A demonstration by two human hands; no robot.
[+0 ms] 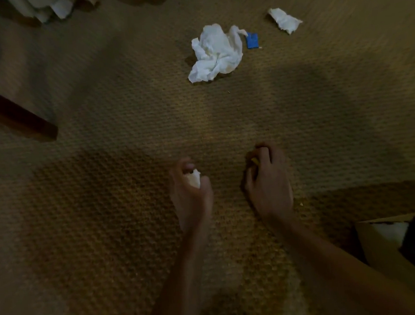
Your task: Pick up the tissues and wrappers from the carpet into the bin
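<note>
Head view: both bare forearms reach forward and down over a tan woven carpet point(111, 214) in dim light.
Left hand point(190, 191): fingers curl inward, the grip clamped on a small white wad of tissue point(193, 177) that peeks out between thumb and fingers; the hand is just above or on the carpet, which cannot be told.
Right hand point(267, 180): back of the hand up, fingers bent down at the carpet, the grip pinched on a small yellowish scrap point(254, 161); what the scrap is cannot be told.
Loose tissues on the carpet, counted: two. One large crumpled white tissue point(214, 53) lies well ahead of the hands; one smaller crumpled white tissue point(285, 20) lies farther off, to its right.
Wrappers on the carpet, counted: one small blue rectangular wrapper point(252, 40), just beside the large tissue's right edge.
Bin: a tan cardboard box point(380, 250) at the lower right edge, near the right forearm, with something white inside it.
Other: one dark wooden furniture leg point(14, 115) slants in from the left; pale crumpled fabric point(48, 8) sits at the top left edge.
</note>
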